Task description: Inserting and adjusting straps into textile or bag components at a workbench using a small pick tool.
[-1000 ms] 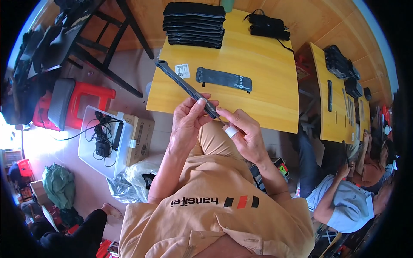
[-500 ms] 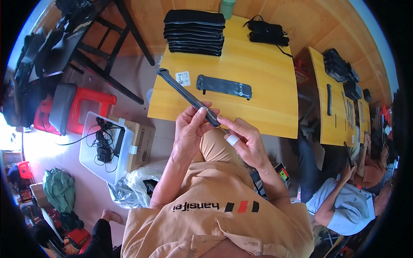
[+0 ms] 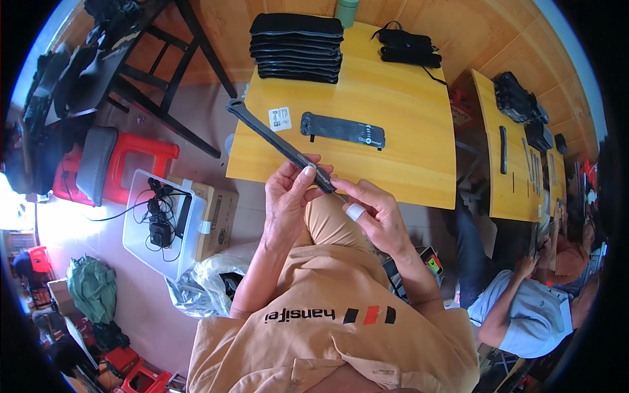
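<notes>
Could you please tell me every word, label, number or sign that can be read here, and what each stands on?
Tan shirt: bold dark lettering, upside down, legible but not quoted here; black and red bars beside it.
Held dark strip: pale print, too small to read.
Flat dark band: pale print, too small.
White label: dark print, too small.
Cardboard box: faint marks, unreadable.

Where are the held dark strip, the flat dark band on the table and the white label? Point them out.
Dark strip [image 3: 267, 135]: head view, midway along its bare length.
Flat dark band [image 3: 342, 130]: head view, middle of its upper face.
White label [image 3: 279, 119]: head view, centre of its face.
</notes>
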The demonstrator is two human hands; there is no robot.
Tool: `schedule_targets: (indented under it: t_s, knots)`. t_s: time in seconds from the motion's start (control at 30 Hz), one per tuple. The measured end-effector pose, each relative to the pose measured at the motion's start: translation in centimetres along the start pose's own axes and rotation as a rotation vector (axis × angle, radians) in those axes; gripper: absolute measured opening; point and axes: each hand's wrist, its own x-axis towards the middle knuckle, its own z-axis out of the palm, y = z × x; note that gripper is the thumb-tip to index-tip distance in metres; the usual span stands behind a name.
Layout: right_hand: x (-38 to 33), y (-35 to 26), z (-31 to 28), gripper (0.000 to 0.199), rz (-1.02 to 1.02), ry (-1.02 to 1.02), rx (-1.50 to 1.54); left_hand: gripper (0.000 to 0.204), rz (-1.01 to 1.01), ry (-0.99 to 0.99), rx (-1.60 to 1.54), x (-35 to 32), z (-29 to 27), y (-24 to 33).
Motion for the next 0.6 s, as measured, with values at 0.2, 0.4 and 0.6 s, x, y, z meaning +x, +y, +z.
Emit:
schedule_targets:
  t_s: [0.2,0.4,0.6]
  knots:
    - [-0.2,0.0,0.2,0.045,0.023,0.032,-0.003,0.026,0.051,0.049,0.100,-0.6,1.0,0.4]
    - [-0.3,1.2,0.8,0.044,-0.102,0.163,-0.082,0.024,0.077,0.099,0.140,-0.6,1.2,-0.6]
    - [0.2,1.2,-0.6,0.045,-0.052,0.039,-0.057,0.023,0.061,0.109,0.148,-0.3,0.9,-0.9]
